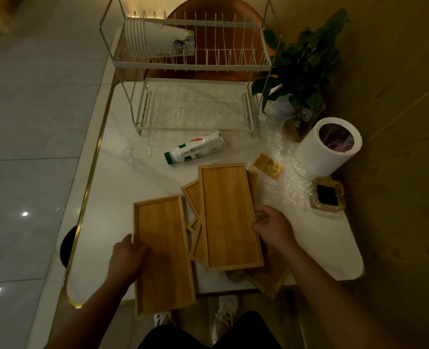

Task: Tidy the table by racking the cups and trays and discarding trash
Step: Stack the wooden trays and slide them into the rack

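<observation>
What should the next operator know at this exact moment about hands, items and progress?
Left hand grips a separate rectangular bamboo tray overhanging the white table edge.
Right hand grips the top bamboo tray of a loose pile.
Done: white paper cups lie in the white wire rack upper tier.
Left: rack all trays and the clear glass cup; put the white green-capped bottle, yellow packet and clear plastic wrap in the white cylindrical bin.

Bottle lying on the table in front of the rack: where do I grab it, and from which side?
Take the bottle across its labelled middle, from above. It lies on its side, green cap pointing near-left, base toward the rack, so both long flanks are open to fingers. The cap end is narrower, likely a poorer hold.
</observation>
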